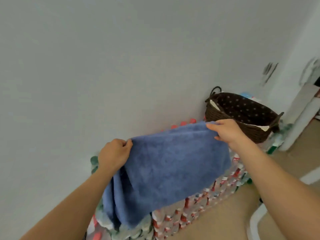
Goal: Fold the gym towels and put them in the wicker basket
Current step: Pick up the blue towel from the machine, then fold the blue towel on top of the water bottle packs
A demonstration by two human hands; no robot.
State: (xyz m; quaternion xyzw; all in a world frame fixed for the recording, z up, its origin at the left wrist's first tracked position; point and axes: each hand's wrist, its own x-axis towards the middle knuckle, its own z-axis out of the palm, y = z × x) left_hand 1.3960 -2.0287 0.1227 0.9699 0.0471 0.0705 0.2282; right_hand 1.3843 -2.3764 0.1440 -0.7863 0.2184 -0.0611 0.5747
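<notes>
Left hand [114, 153]: fingers curled, thumb and fingers pinching the upper left corner of the blue towel [169, 167]; forearm comes in from the lower left.
Right hand [226, 130]: closed on the towel's upper right corner, thumb over the edge and fingers tucked beneath.
Towel position: held up by its top edge and stretched between the two hands. Its lower part hangs over the near left corner of the bottle stack [199, 205].
Towel shape: broad face is smooth. The left side gathers into vertical folds below the left hand. Number of layers cannot be told.
Wicker basket [223, 118]: dark brown weave, resting on the far right end of the stack top, close against the wall [121, 58].
Basket liner [245, 108]: dark cloth with pale dots, with a pale turn-over showing at both ends of the rim.
Basket handle [215, 90]: thin dark loop standing up at the far left end.
Hand to basket: right hand sits just in front of the basket's near wall; contact cannot be told.
Stack: clear bottles with red caps and red-and-white labels, packed in rows against the wall.
Floor [242, 205]: tan, to the right of the stack.
Right margin: a white unit [301, 115] stands past the basket, blurred. A curved white object [256, 220] lies at the lower right, identity unclear.
</notes>
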